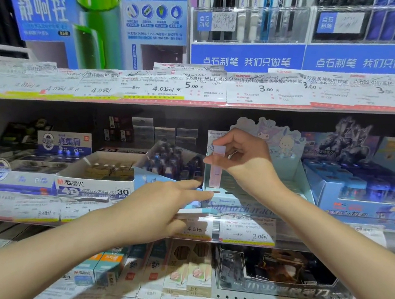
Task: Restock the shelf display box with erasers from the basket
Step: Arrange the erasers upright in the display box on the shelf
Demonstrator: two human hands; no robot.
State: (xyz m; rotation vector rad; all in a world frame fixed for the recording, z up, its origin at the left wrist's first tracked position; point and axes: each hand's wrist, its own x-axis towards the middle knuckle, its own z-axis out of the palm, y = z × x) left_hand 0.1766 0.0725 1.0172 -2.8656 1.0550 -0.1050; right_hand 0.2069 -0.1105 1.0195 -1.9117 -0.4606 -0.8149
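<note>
Now a stationery aisle is seen, three shelf levels stacked in view, each front edge lined with paper price tags [246, 228]. On the top level, blue pen displays [246, 55] are ranged from left to right, with a green-and-blue poster at the far left. On the middle shelf [11, 218], boxes are packed side by side: a white eraser carton [96, 183] marked "4B ERASER 30" on the left, a clear tilted tray of dark items behind it, and a dark blue carton at the right. Pencil packs and a black box are set out on the bottom level.

Between those cartons the light blue display box [232, 198] is placed, its cartoon backboard rising at the far side. Its inside looks nearly bare, though the contents cannot be counted behind the hands.

Two hands are counted, and one eraser [217, 167]. The eraser, a pale pink-lilac stick, is held upright over the box's left front corner, pinched by the right hand [243, 161] with thumb and forefinger clamped on its upper part. The left hand [156, 210] is laid against the box's near left edge, forefinger stretched toward the eraser's lower end, thumb tucked under a thin blue-white card at the shelf lip. No basket is caught in frame.
</note>
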